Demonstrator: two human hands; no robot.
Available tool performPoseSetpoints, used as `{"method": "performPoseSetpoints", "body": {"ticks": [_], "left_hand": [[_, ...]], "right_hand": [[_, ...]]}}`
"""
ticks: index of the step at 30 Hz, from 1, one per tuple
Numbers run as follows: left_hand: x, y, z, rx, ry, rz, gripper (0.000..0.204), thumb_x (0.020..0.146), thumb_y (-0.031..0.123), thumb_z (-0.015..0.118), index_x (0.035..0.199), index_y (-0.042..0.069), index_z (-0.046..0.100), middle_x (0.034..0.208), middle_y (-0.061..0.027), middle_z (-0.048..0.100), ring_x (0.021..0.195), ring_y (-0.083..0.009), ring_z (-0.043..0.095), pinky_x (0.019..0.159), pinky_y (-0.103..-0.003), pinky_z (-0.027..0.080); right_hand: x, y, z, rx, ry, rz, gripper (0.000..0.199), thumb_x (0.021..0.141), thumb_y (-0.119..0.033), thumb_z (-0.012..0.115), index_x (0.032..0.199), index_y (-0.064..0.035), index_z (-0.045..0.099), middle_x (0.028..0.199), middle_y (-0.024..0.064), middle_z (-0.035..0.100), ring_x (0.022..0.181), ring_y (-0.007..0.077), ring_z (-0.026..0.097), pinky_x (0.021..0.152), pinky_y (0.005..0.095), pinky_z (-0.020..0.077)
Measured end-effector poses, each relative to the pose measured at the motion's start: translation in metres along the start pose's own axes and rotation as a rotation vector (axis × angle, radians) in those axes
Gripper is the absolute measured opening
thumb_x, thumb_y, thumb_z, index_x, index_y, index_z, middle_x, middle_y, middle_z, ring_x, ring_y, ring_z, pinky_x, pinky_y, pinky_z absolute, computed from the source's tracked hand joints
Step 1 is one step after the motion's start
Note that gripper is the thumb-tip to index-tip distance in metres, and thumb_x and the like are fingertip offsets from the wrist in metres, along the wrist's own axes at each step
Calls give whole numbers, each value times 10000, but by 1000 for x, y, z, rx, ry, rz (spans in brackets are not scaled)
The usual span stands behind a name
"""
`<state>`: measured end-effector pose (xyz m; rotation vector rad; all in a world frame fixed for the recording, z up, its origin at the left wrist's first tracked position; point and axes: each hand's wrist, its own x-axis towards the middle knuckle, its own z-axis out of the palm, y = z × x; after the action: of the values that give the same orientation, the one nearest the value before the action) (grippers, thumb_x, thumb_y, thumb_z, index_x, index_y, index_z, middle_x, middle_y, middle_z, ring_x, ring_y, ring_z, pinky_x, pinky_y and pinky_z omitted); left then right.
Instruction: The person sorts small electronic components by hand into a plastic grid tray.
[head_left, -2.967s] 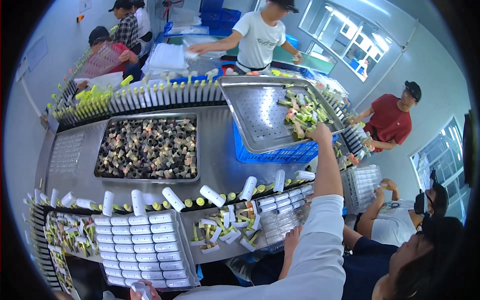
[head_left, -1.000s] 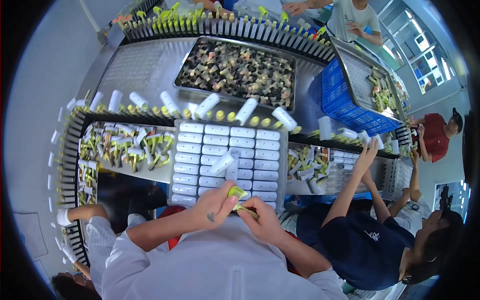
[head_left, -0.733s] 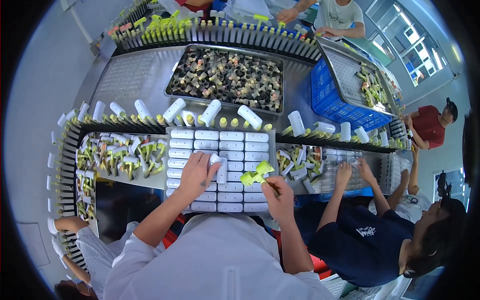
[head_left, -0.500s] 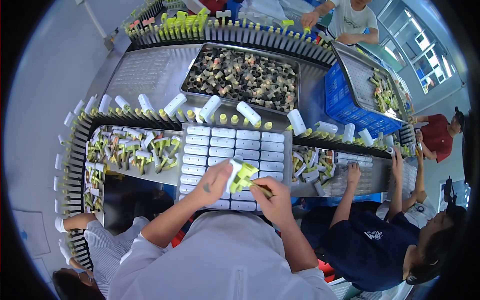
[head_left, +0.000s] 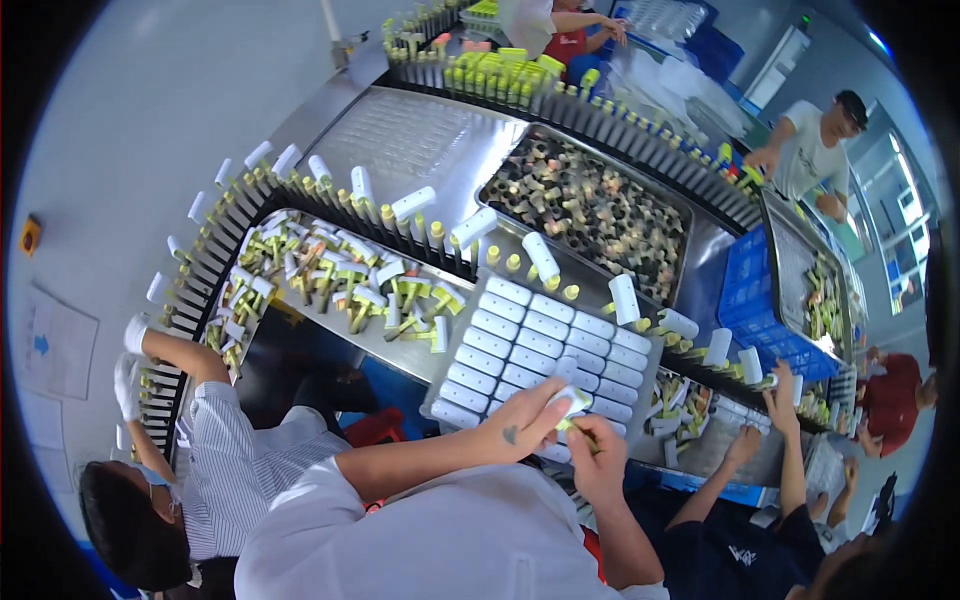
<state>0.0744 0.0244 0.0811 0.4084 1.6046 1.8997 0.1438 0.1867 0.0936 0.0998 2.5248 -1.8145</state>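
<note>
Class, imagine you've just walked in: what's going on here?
The person's left hand and right hand together hold a green-and-white piece over neat rows of white pieces. Loose pieces lie heaped to the left, with small dark parts farther back. Co-workers are on either side.

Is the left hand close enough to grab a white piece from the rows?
Probably yes: the left hand is beside the white pieces with nothing visible blocking most, but it's holding a green-and-white piece.
</note>
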Motion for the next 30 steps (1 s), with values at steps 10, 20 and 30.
{"method": "performPoseSetpoints", "body": {"ticks": [10,20,30], "left_hand": [[-4,-18,-132,65,672,160,296,915,151,580,1162,7,504,896,-75,641,734,-105,605,628,-240,502],[35,-133,-310,979,481,-4,435,796,189,715,1151,45,508,989,-218,624,933,-370,611,766,-411,479],[37,-120,-264,1356,715,-84,508,759,165,724,1187,20,490,1076,-243,499,1008,-429,512,845,-463,446]], "right_hand": [[51,-10,58,-307,-2,-328,326,844,-61,608,1144,-11,492,1059,125,568,968,227,553,765,309,456],[68,37,39,-724,273,-157,387,819,-123,648,1154,9,504,1097,199,542,992,367,531,844,429,435],[56,68,23,-227,330,157,381,823,-110,644,1174,-1,547,933,74,593,819,183,592,692,305,481]]}}
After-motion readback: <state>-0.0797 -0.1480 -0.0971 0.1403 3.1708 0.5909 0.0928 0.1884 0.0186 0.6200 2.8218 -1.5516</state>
